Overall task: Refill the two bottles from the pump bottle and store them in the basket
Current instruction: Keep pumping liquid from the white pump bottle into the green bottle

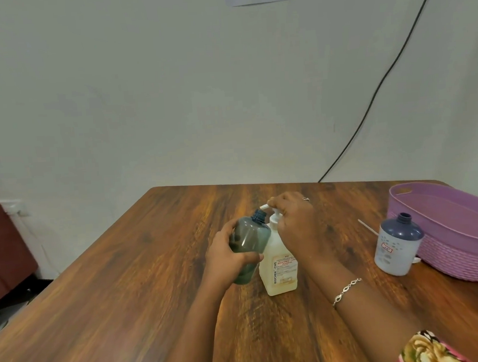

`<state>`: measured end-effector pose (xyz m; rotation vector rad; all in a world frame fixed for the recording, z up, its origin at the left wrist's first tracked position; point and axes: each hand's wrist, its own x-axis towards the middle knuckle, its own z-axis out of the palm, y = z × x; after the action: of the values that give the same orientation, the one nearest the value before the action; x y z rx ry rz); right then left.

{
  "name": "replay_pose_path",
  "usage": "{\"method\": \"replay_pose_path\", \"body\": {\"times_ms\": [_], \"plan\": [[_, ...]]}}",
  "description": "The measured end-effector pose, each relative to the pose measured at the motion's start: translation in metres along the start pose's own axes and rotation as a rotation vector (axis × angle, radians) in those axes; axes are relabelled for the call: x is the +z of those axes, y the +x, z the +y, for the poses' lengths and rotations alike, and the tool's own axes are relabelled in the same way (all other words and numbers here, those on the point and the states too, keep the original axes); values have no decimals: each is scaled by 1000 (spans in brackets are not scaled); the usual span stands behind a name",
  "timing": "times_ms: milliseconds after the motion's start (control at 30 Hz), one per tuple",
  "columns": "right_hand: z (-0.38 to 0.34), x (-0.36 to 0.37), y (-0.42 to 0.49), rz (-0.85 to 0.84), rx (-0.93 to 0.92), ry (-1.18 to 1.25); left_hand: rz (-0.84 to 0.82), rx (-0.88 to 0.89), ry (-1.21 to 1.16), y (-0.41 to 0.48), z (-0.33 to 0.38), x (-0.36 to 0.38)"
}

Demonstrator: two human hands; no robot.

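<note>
My left hand [226, 255] grips a dark translucent bottle [250, 239], uncapped and tilted, its open neck just under the white nozzle of the pump bottle [280, 265]. The pump bottle is pale and cream-coloured with a printed label, and it stands in the middle of the wooden table [126, 287]. My right hand [294, 219] rests on the pump head with fingers curled over it. A second bottle [396, 244], pale blue with a darker shoulder and open neck, stands upright at the right. Beside it sits the purple woven basket [463, 252].
A thin white stick or tube [367, 226] lies on the table between the pump bottle and the basket. A black cable [381, 83] runs down the wall behind the table. A dark red piece of furniture [2, 248] stands to the left of the table.
</note>
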<state>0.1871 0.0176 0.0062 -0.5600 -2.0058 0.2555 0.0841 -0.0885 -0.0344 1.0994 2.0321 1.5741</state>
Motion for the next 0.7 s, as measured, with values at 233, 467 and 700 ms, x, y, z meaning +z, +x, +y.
{"method": "replay_pose_path", "body": {"times_ms": [233, 467, 700], "plan": [[6, 5, -5, 30, -29, -3, -10, -9, -27, -1, -3, 0], [3, 2, 2, 70, 9, 55, -39, -12, -36, -4, -2, -8], [10, 10, -3, 77, -28, 12, -58, -22, -34, -5, 0, -6]]}}
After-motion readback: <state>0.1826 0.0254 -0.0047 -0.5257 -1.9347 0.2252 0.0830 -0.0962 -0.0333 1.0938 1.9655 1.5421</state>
